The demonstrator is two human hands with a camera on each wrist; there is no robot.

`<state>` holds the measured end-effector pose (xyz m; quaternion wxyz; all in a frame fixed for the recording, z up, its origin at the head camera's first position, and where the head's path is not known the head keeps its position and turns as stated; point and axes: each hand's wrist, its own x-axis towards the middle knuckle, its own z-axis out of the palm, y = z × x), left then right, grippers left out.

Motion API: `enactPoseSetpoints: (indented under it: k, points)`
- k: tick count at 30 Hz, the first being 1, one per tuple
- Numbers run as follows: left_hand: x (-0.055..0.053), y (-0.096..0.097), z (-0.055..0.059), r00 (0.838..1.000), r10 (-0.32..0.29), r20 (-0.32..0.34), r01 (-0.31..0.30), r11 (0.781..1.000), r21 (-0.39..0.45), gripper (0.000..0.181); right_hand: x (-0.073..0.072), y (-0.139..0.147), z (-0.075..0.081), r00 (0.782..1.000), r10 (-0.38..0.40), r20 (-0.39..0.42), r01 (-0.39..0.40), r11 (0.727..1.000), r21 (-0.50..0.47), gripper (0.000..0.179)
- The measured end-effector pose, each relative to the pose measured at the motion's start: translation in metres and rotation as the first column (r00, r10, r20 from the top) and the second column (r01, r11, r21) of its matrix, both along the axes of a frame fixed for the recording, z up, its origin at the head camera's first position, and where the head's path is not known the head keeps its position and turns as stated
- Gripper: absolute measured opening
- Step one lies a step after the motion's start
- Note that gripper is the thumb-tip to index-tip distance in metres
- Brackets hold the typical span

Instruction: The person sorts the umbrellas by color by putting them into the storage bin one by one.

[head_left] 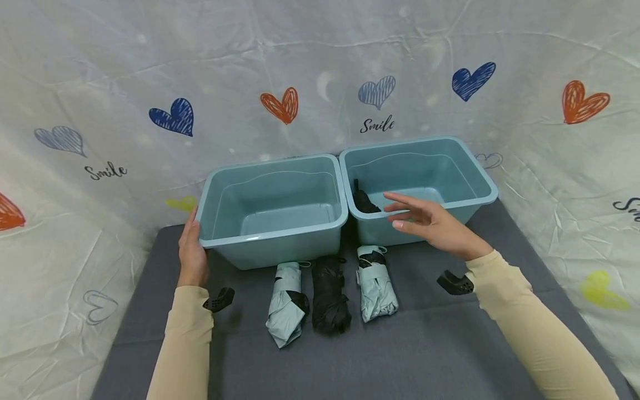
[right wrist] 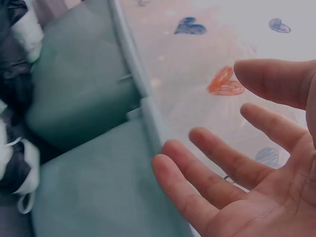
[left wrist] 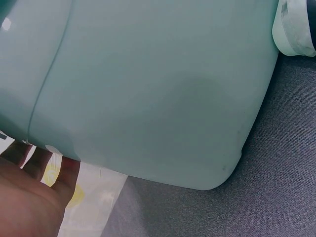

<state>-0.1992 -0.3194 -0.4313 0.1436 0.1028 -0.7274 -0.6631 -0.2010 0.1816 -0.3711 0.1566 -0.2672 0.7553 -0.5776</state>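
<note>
Two blue-green plastic bins stand side by side, the left bin (head_left: 280,244) and the right bin (head_left: 420,145). My left hand (head_left: 193,255) rests against the outer left side of the left bin, near its rim; in the left wrist view its fingers (left wrist: 66,177) touch the bin's edge. Over the front rim of the right bin hovers my right hand (head_left: 432,225), fingers spread and holding nothing. A dark folded umbrella (head_left: 364,201) lies inside the right bin at its left end. In front of the bins lie a pale folded umbrella (head_left: 287,305), a black one (head_left: 330,294) and another pale one (head_left: 377,286).
The bins sit at the back of a dark grey cloth-covered table (head_left: 375,361). Behind them hangs a white curtain (head_left: 320,66) printed with hearts, which also runs along both sides. The bins' facing rims nearly touch.
</note>
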Motion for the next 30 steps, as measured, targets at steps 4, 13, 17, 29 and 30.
enactPoseSetpoints:
  k: [4, 13, 17, 29, 30]
  points:
    - [0.0, 0.001, 0.001, 1.0, 0.005, 0.004, -0.005, 1.0, 0.007, 0.05, 0.008, 0.003, -0.022, 1.0, 0.013, 0.003, -0.013, 0.999, 0.036, 0.061]
    - [-0.001, 0.0, 0.0, 1.0, 0.011, 0.005, -0.011, 1.0, 0.01, 0.049, 0.016, -0.004, -0.081, 0.998, 0.018, 0.056, -0.028, 0.981, 0.193, 0.07]
    - [-0.001, 0.0, 0.0, 1.0, 0.009, 0.0, -0.009, 1.0, 0.012, 0.049, 0.016, -0.01, -0.1, 0.994, 0.019, 0.108, -0.044, 0.973, 0.226, 0.072]
    - [0.0, 0.001, 0.002, 1.0, 0.001, 0.01, -0.001, 1.0, 0.021, 0.049, 0.009, -0.027, -0.126, 0.983, 0.047, 0.176, -0.085, 0.972, 0.217, 0.083]
    - [0.0, 0.0, 0.002, 1.0, -0.002, 0.009, 0.001, 1.0, 0.024, 0.049, 0.008, -0.029, -0.126, 0.984, 0.058, 0.17, -0.094, 0.973, 0.212, 0.084]
